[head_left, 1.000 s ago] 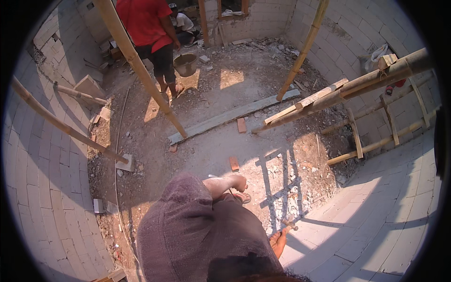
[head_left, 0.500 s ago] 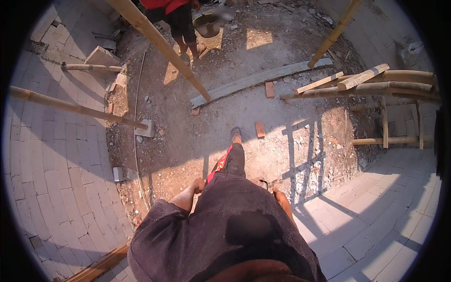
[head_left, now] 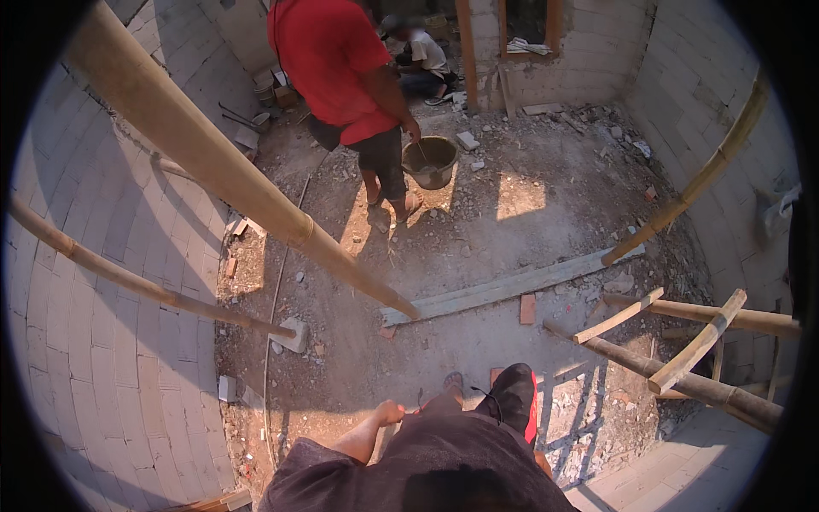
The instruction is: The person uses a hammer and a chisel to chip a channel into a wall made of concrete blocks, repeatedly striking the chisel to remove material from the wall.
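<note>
My left hand (head_left: 391, 413) is at my left side, just beyond the dark shirt, its fingers curled in with nothing seen in them. Of my right arm only a sliver of skin (head_left: 543, 463) shows beside my trouser leg; the fingers are hidden. My right knee, in black trousers with a red stripe (head_left: 531, 410), is lifted forward. Ahead, a person in a red shirt (head_left: 328, 68) stands with one hand on the handle of a dark bucket (head_left: 430, 162). A long pale board (head_left: 503, 290) lies across the ground between us.
A thick bamboo pole (head_left: 281, 213) slants down to the board's left end; another pole (head_left: 682, 200) leans at its right. Bamboo and timber pieces (head_left: 699, 341) stick out at right. A second person (head_left: 422, 60) crouches farther back. Block walls (head_left: 102, 341) flank the rubble-strewn ground.
My view has tilted up, bringing in the red-shirted person's upper body, the crouching person and the far wall. A different leg is forward. My right hand has gone mostly out of sight.
</note>
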`<state>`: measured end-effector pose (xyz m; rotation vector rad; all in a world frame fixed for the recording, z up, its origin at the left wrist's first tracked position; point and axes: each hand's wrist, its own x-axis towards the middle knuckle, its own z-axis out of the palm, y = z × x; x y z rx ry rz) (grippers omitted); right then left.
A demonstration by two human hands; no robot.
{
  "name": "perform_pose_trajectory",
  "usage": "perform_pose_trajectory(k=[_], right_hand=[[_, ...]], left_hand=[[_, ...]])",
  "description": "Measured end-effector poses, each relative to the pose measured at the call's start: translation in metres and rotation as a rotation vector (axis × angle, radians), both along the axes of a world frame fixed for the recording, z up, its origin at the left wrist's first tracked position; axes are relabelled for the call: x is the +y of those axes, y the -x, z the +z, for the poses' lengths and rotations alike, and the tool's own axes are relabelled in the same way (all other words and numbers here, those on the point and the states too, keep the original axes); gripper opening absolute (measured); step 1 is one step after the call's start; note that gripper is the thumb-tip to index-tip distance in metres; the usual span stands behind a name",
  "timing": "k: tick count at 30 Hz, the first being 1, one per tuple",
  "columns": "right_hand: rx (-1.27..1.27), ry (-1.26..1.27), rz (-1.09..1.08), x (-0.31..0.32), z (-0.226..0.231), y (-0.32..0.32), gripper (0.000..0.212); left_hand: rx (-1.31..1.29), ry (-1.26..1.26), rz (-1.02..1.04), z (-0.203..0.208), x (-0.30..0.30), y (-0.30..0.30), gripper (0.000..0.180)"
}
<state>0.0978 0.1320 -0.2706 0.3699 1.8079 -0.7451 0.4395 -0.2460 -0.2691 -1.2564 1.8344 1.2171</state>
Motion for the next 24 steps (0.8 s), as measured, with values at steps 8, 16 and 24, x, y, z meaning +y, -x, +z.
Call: perform_pose_trajectory(k=[8,16,24], right_hand=[[-0.075,0.035,-0.067,-0.143,0.004,0.107,0.035],[-0.147,-0.068,0.092,-0.231,0.022,0.279,0.029],[0.000,-0.024,0.116,-0.347,0.022,0.445,0.029]], left_hand=[[-0.013,-0.045,0.371,0.039,-0.152,0.201,0.031],[0.252,0.129,0.727,0.077,-0.192,0.306,0.028],[0.205,0.152,0.461,0.020,-0.250,0.311,0.021]])
